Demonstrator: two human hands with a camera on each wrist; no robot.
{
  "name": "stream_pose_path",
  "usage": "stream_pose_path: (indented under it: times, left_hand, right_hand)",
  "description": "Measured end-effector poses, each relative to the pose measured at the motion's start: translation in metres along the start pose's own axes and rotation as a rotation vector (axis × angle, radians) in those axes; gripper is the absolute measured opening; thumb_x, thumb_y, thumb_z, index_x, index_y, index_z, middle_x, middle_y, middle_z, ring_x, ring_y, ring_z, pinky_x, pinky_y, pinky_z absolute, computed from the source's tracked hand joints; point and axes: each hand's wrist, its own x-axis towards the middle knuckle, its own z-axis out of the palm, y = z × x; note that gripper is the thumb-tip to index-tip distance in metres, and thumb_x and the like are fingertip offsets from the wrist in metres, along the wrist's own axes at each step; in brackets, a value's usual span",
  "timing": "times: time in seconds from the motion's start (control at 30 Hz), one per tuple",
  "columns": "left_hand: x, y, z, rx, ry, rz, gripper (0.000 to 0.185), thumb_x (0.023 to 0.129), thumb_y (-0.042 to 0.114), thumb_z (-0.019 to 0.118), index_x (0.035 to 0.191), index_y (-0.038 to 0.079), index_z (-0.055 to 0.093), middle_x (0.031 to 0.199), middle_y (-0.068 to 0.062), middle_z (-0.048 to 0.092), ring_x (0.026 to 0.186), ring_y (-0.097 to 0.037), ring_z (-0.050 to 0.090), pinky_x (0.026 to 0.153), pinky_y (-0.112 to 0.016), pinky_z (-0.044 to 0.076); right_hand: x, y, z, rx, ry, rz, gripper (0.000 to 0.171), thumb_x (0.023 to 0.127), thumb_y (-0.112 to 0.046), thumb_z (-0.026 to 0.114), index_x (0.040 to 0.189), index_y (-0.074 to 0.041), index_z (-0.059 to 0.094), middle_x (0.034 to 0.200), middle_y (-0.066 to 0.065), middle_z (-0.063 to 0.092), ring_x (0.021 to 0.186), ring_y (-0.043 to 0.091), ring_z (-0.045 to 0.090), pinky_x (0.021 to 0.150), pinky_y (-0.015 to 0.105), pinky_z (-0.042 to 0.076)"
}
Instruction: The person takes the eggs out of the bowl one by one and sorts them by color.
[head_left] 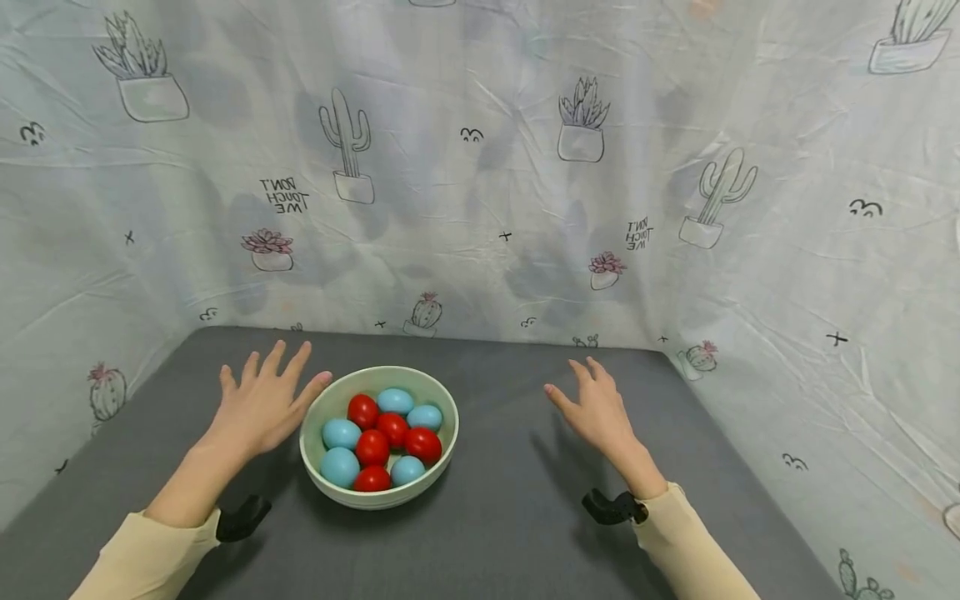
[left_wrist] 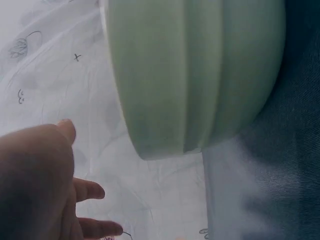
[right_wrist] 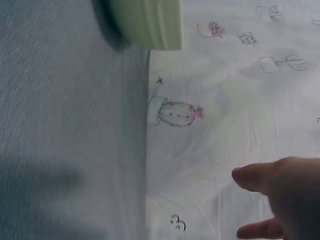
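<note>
A pale green bowl stands on the grey table, left of the middle, holding several red eggs and several light blue eggs. Just left of the bowl is my left hand, its fingers spread and its thumb near the rim; whether the thumb touches it I cannot tell in the head view. In the left wrist view the bowl's ribbed side shows apart from the fingers. My right hand hovers above the table to the right of the bowl, fingers extended, with nothing in it.
The dark grey tabletop reaches back to a pale curtain printed with cacti, which hangs behind and along both sides. Black wrist straps sit at the cuffs of both cream sleeves.
</note>
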Motion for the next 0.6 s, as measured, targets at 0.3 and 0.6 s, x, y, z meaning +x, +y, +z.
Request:
stream_pose_path:
  times: [0.3, 0.6]
  left_hand:
    - [-0.020, 0.003, 0.001, -0.331, 0.009, 0.083, 0.070, 0.107, 0.047, 0.033, 0.153, -0.005, 0.023, 0.150, -0.037, 0.024, 0.134, -0.057, 0.023, 0.100, -0.074, 0.021]
    - [-0.051, 0.018, 0.012, -0.499, -0.010, 0.034, 0.065, 0.108, 0.042, 0.035, 0.151, -0.006, 0.029, 0.144, -0.033, 0.038, 0.128, -0.051, 0.040, 0.095, -0.067, 0.037]
  right_hand:
    - [0.003, -0.019, 0.001, 0.333, 0.108, -0.184, 0.050, 0.094, -0.031, 0.069, 0.135, -0.004, 0.058, 0.138, 0.017, 0.051, 0.126, 0.034, 0.049, 0.098, 0.052, 0.044]
    - [0.000, -0.054, 0.014, 0.671, 0.024, -0.122, 0.041, 0.091, -0.030, 0.074, 0.129, -0.014, 0.065, 0.128, 0.007, 0.061, 0.114, 0.029, 0.060, 0.089, 0.046, 0.052]
